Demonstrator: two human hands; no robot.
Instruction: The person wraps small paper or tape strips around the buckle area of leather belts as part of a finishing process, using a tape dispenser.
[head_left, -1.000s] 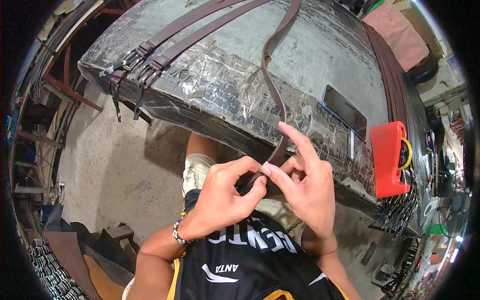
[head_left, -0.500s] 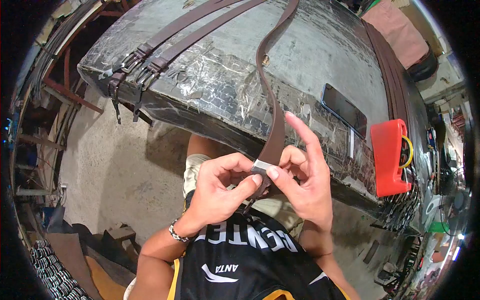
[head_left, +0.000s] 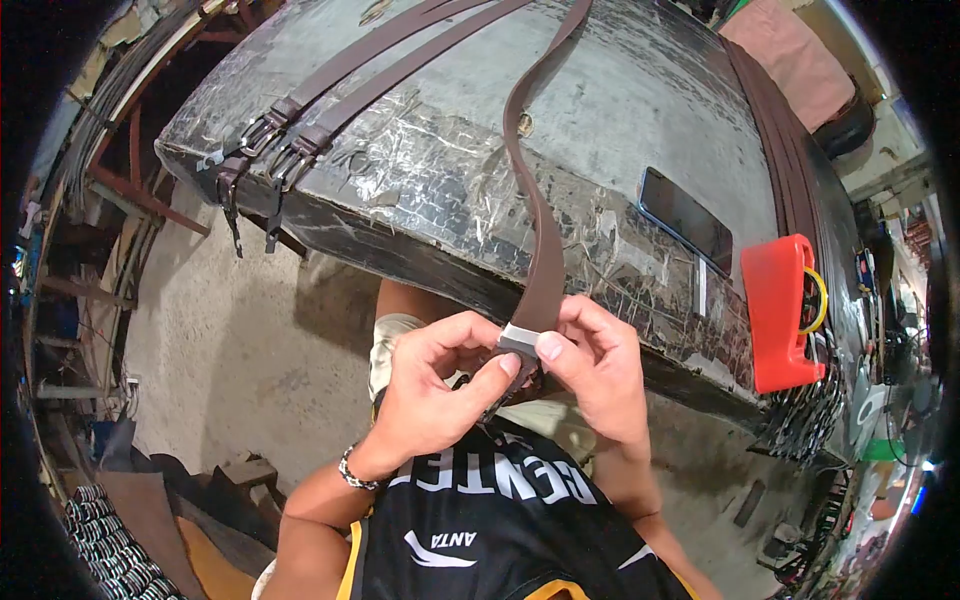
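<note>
A brown belt (head_left: 543,262) runs from the table down to my hands, its near end raised in front of my shirt. Across that end sits a pale band (head_left: 529,337), silver or white. My left hand (head_left: 440,380) is closed on the end from the left, thumb pressing just below the band. On the other side my right hand (head_left: 600,372) pinches the belt, with its thumb against the band's right edge. The fingers hide most of the dark part under the band, so I cannot make out its shape.
Two brown belts with buckles (head_left: 292,160) hang over the table's left edge. To the right on the worn table (head_left: 620,110) lie a phone (head_left: 686,220), a red tape dispenser (head_left: 775,315) and stacked belts (head_left: 785,165). A pile of buckles (head_left: 110,545) is at lower left.
My right index finger, stretched upward before, has curled in toward the belt. The belt between hands and table has shifted slightly left. My left hand keeps its hold.
</note>
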